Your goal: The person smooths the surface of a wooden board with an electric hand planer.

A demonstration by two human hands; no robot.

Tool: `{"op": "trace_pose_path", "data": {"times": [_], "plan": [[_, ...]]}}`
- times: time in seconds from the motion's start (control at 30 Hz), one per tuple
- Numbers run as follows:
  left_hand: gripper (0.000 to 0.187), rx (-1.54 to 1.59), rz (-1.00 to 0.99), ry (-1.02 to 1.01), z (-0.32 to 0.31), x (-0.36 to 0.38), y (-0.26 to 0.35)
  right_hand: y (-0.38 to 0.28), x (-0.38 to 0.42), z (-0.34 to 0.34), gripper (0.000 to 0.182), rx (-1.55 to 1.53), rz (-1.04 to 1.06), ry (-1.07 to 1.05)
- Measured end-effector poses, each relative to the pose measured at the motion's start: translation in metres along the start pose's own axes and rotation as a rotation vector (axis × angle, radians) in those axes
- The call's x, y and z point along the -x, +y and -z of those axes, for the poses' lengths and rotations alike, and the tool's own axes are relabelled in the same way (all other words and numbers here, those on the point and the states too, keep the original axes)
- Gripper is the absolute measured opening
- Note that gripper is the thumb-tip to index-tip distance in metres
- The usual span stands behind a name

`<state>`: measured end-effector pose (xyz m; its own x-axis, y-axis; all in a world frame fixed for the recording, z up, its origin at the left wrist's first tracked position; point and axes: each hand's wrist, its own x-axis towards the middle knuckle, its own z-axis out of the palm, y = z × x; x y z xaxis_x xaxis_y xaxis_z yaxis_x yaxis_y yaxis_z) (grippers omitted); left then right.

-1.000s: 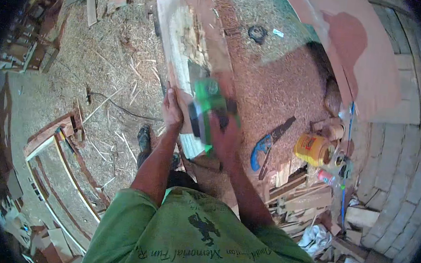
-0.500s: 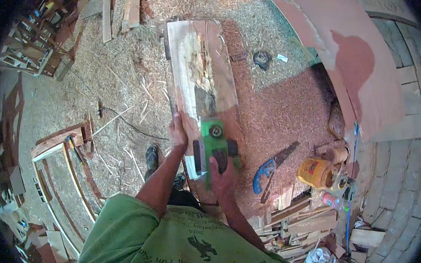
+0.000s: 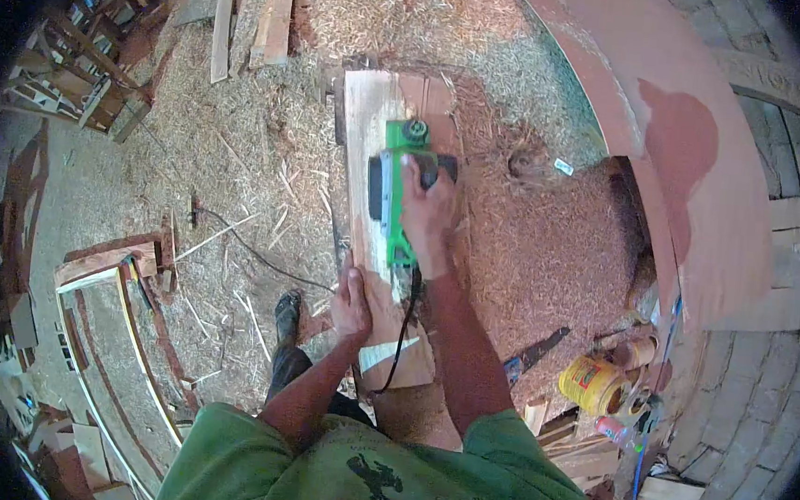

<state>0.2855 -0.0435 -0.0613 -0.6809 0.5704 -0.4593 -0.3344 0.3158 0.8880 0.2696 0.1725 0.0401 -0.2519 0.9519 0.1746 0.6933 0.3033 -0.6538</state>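
My right hand [image 3: 428, 216] grips the top handle of a green electric planer [image 3: 394, 188], which sits flat on the far half of a wooden board [image 3: 361, 125]. The planer's black cord [image 3: 395, 358] trails back over the near end of the board. Wrapped at the board's left edge, nearer to my body, is my left hand [image 3: 352, 308]; the fingers on its underside are hidden. The board has a pale strip along its left and a reddish-brown right side. Most of its rough middle is covered by the planer and my right arm.
Wood shavings [image 3: 267, 146] cover the floor. To the right lie a blue-handled handsaw [image 3: 538, 348], partly behind my arm, a yellow container [image 3: 589, 385] and scrap wood [image 3: 581, 457]. A large curved panel [image 3: 702, 227] stands at right. A wooden frame [image 3: 133, 299] lies left.
The planer, in my right hand, has slid forward along the board from its near part to its far part. My left hand stays at the left edge. The view has shifted slightly.
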Motion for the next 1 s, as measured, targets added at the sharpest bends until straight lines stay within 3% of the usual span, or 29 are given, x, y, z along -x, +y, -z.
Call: {"op": "trace_pose_path", "data": {"times": [0.07,0.13,0.23,0.37,0.47,0.53,0.6,0.7,0.77,0.8,0.83,0.87,0.93,1.0], "plan": [[0.065,-0.089,0.110,-0.050,0.008,0.000,0.011,-0.023,-0.040,-0.011,0.044,-0.074,-0.091,-0.022],[0.067,-0.099,0.076,-0.028,0.005,0.002,0.015,-0.048,-0.077,-0.015,0.055,-0.067,-0.021,0.021],[0.063,-0.023,0.077,-0.049,0.004,0.004,0.038,-0.069,-0.143,-0.032,0.068,-0.108,-0.125,-0.149],[0.062,-0.083,-0.032,-0.018,0.007,0.006,0.032,-0.068,-0.211,-0.084,0.070,0.030,0.023,0.064],[0.065,0.044,0.046,0.009,0.000,0.016,0.056,-0.068,-0.198,-0.067,0.068,-0.040,-0.005,-0.056],[0.064,0.053,-0.020,-0.036,0.005,0.007,0.028,-0.067,-0.175,-0.051,0.066,-0.171,-0.111,-0.219],[0.066,0.044,0.001,-0.002,0.007,0.016,0.049,-0.046,-0.111,-0.023,0.066,-0.067,-0.105,-0.168],[0.072,0.133,-0.126,-0.001,-0.004,0.003,0.012,-0.009,0.028,0.049,0.061,0.015,-0.067,-0.178],[0.067,0.075,-0.158,0.010,0.000,0.006,0.018,-0.006,0.137,0.109,0.061,-0.141,-0.171,-0.203],[0.065,0.041,-0.174,0.014,0.003,0.007,0.020,-0.028,0.180,0.150,0.061,0.073,-0.361,-0.331],[0.065,0.019,-0.121,0.016,0.003,0.007,0.019,-0.007,0.230,0.164,0.064,0.002,-0.334,-0.295],[0.064,-0.006,-0.066,0.016,0.002,0.006,0.014,0.045,0.296,0.155,0.053,-0.155,-0.321,-0.133],[0.065,-0.062,0.028,0.005,0.002,-0.007,-0.003,0.042,0.361,0.195,0.054,-0.097,-0.413,-0.216],[0.067,0.037,-0.051,-0.004,0.000,-0.006,-0.002,0.043,0.389,0.207,0.065,-0.078,-0.567,-0.321]]}}
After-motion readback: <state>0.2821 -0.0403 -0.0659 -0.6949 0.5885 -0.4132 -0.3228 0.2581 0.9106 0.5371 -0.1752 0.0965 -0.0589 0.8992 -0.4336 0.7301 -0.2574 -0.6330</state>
